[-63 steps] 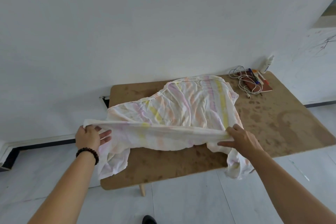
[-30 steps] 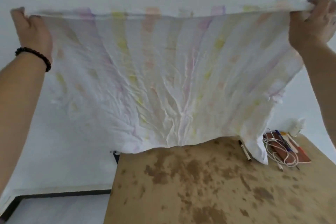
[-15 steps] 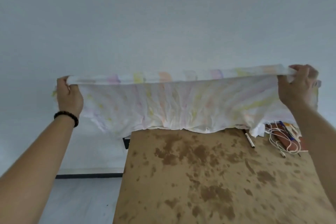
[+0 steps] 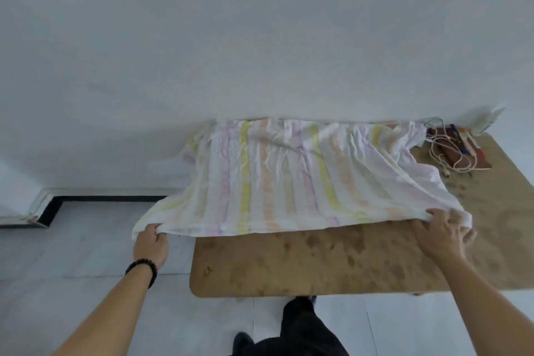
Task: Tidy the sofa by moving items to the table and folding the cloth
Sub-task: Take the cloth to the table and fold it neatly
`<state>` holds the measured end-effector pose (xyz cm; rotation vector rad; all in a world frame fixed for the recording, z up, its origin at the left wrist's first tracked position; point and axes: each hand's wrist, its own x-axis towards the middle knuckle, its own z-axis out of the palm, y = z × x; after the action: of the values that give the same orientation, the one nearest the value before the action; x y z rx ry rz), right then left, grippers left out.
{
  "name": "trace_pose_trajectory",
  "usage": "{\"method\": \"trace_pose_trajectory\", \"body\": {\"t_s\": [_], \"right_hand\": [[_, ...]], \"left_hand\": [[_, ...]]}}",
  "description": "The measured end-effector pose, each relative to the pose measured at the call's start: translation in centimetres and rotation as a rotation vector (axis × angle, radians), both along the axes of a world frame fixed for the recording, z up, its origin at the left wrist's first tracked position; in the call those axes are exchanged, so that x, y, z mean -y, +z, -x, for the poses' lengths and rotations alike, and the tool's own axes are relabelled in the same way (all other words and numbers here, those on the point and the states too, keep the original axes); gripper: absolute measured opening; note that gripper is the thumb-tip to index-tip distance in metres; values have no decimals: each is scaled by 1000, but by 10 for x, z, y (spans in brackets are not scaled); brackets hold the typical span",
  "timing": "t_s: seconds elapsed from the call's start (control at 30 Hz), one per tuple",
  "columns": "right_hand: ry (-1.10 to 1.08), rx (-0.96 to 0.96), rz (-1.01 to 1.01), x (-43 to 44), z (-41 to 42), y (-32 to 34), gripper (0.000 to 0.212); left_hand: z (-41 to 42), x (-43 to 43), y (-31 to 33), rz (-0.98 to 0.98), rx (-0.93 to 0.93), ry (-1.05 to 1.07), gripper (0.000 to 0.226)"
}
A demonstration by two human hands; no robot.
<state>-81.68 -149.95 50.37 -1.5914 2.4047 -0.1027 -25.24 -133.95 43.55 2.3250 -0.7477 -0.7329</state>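
A white cloth (image 4: pixel 289 176) with pastel yellow, pink and orange stripes lies spread over the far half of the brown table (image 4: pixel 332 263). Its left part hangs past the table's left edge. My left hand (image 4: pixel 150 244), with a dark bead bracelet on the wrist, pinches the near left corner out over the floor. My right hand (image 4: pixel 442 233) grips the near right corner just above the tabletop. The near edge of the cloth is stretched between both hands.
At the table's far right corner lie a brown notebook (image 4: pixel 462 153), a coiled white cable (image 4: pixel 446 157), pens (image 4: pixel 465 139) and a white bottle (image 4: pixel 488 121). A white wall stands right behind the table. The floor is pale tile, and my dark-trousered leg (image 4: pixel 300 326) is below.
Both hands have come down from chest height, laying the held-up cloth flat onto the table. The camera has tilted downward, and my leg now shows.
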Motion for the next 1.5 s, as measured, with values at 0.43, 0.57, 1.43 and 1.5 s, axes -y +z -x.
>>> {"method": "trace_pose_trajectory", "body": {"t_s": [0.43,0.57,1.43,1.5], "right_hand": [[-13,-315,-359,-97,7,-78,52],[79,-172,-471,-94,7,-86,57],[499,-34,-495,-108,-34,-101,28],[506,47,-551,-104,-24,-90,30]], "left_hand": [[31,-111,-62,-288,80,88,28],[39,-116,-61,-396,-8,32,37],[144,-43,-48,-544,587,-1051,30],[152,-26,-41,-594,594,-1060,34]]}}
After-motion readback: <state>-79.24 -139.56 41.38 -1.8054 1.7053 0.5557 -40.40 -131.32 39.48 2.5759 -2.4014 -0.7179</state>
